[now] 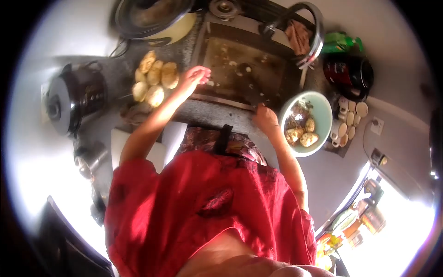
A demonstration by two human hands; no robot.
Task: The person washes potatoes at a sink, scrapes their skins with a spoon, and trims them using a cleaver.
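My left hand is over the left edge of the sink, its fingers loosely stretched out and holding nothing visible. Close by on its left, several pale, peeled-looking potatoes lie grouped on the counter. My right hand is closed in a fist at the sink's front right edge. A dark tip pokes out from it towards the basin, but I cannot tell what it is. Small pale scraps lie scattered in the sink. Right of my right hand, a pale green bowl holds several brown-skinned potatoes and something shiny.
A curved faucet rises behind the sink, with a brownish cloth beside it. At the right are a dark kettle and a rack of cups. A lidded cooker stands left; a large lidded pot sits behind.
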